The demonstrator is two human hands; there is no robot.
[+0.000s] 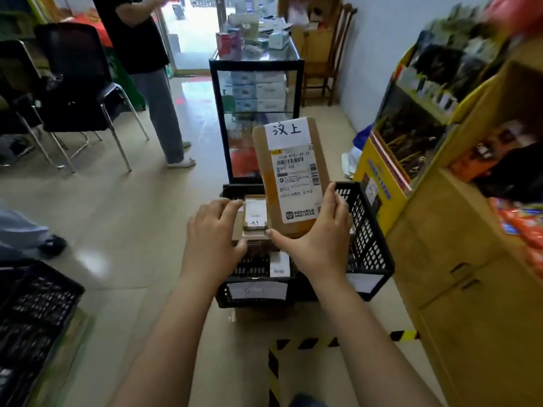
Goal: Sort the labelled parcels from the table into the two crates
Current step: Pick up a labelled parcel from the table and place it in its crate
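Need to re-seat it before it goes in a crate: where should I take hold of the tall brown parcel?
Grip the tall brown parcel at its lower end, across the narrow width, coming from the near side. It stands almost upright, long and flat, label facing you; the right hand spans it that way. The small parcel crowds its lower left.

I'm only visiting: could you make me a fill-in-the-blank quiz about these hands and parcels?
1. The right hand grips the tall brown parcel, whose handwritten label is at its ____ end.
2. The left hand holds the small parcel, on the tall one's ____ side.
3. The plastic crate by the right hand is ____.
Missing words: top, left, black.
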